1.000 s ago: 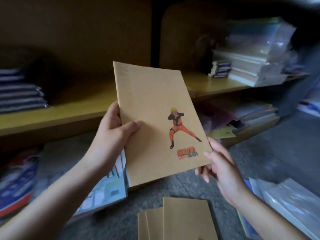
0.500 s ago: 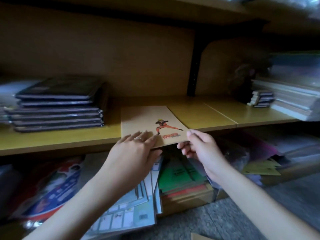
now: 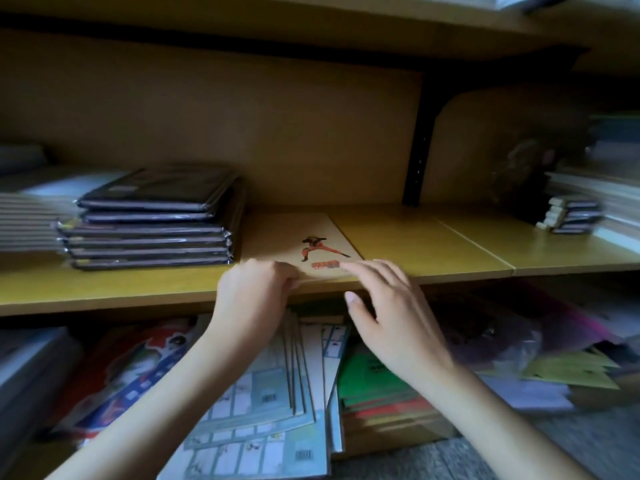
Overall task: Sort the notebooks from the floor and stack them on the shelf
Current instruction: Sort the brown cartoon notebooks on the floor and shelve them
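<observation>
Yellow-wood shelf [image 3: 433,244] bears a dark wrapped stack [image 3: 152,230]; at its three o'clock the kraft notebook [image 3: 298,233] lies flat: probably light, thin, floppy, best taken by its near edge. There the left hand [image 3: 256,292] curls fingers on at seven o'clock; the right hand [image 3: 394,317] touches five with straight fingers.

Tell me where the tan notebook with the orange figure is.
Head view, centre: the tan notebook lies flat on the yellow shelf, just right of the stack of dark notebooks.

yellow shelf [image 3: 433,244]; tan notebook [image 3: 294,233], black stack [image 3: 152,230] flat on it
</observation>
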`<state>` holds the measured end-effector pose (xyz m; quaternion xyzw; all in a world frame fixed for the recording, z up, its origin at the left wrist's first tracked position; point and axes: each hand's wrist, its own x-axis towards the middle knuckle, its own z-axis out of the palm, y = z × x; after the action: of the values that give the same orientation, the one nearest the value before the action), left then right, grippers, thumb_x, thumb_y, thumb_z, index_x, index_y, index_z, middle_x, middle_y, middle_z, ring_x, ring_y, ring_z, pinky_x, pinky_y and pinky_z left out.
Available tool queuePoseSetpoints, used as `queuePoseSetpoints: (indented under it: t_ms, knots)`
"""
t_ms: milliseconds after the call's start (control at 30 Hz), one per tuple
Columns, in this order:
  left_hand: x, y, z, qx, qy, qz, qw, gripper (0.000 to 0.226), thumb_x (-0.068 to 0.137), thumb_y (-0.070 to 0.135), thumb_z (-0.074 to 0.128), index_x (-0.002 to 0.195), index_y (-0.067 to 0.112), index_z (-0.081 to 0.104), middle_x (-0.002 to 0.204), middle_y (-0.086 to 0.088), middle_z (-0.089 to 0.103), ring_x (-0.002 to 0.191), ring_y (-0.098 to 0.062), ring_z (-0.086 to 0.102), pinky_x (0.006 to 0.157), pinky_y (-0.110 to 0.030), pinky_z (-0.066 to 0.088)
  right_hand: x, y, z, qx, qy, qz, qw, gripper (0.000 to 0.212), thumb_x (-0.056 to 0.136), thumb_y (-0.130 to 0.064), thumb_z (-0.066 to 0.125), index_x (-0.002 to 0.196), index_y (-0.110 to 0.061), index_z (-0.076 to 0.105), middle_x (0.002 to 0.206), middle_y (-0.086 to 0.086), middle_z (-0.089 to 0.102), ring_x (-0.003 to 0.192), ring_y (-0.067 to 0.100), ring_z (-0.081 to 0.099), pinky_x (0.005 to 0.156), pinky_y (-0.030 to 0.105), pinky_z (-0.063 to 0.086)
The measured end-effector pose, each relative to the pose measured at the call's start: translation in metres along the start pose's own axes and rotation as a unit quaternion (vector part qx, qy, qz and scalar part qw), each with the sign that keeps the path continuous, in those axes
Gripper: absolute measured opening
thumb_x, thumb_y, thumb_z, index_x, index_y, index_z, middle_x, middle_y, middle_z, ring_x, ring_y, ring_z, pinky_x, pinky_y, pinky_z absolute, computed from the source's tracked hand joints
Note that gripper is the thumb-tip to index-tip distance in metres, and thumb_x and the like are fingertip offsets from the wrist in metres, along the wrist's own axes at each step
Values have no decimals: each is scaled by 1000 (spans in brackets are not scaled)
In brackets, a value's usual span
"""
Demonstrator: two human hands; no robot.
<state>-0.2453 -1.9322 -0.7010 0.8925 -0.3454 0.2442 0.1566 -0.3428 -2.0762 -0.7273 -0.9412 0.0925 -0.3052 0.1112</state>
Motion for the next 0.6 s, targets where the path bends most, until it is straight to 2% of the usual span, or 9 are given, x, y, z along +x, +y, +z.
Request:
queuePoseSetpoints:
  t_ms: [33,100,167,200,300,367,433,533,600]
  knots:
    - [-1,2,-2,26,-10,3,1000,16,90,22,60,101,29,69,89,4,71,76,-18,65,58,-25,40,2,-2,3,-11,-25,-12,1000,45,97,-35,39,141,-32,36,143,-20,36,132,-5,21,107,16,9]
    - [-8,7,6,81,-41,6,996,29,85,16,60,113,24,65,100,2,71,84,-18,67,61,-26,48,4,-5,11,-45,-51,-27,997,49,96,-47,25,143,-35,31,148,-22,30,138,-2,19,111,21,2]
    - [-17,9,19,113,-30,34,992,41,70,15,71,111,9,69,105,-9,71,89,-24,70,69,-32,56,5,-8,18,-67,-50,-27,996,59,90,-51,11,143,-35,32,149,-19,31,138,2,23,113,26,3]
    - [-22,10,24,111,-20,45,993,44,69,18,71,110,3,69,108,-14,70,94,-28,69,75,-37,56,5,-9,21,-80,-45,-24,996,61,89,-51,9,142,-34,34,148,-17,34,137,3,27,113,27,5]
    - [-34,11,38,107,-17,52,993,56,85,37,39,121,0,61,124,-19,61,112,-34,60,89,-44,51,7,-13,21,-110,-37,-26,993,60,90,-44,10,140,-30,40,144,-13,42,133,7,36,112,31,18]
    - [-33,10,40,103,-28,50,993,65,87,47,31,123,1,61,126,-19,60,115,-34,59,91,-45,50,12,-15,20,-110,-47,-29,992,64,87,-42,6,141,-31,38,144,-13,41,133,6,35,111,32,21]
    - [-25,8,36,108,-36,48,992,67,85,51,31,119,2,63,122,-18,63,111,-32,62,94,-50,47,18,-16,19,-103,-64,-24,992,60,90,-41,8,143,-33,34,148,-14,36,135,6,30,112,35,17]
    - [-11,4,34,103,-62,43,992,69,82,54,31,118,5,64,119,-17,65,107,-31,64,97,-54,43,27,-15,22,-96,-91,-12,991,48,98,-37,23,146,-35,24,153,-14,24,140,6,22,116,40,7]
    - [-4,3,31,95,-82,47,991,81,79,59,18,130,7,55,131,-17,56,120,-31,55,103,-52,36,34,-13,26,-93,-104,-10,990,49,99,-38,24,147,-37,18,156,-14,17,143,7,16,117,44,2]
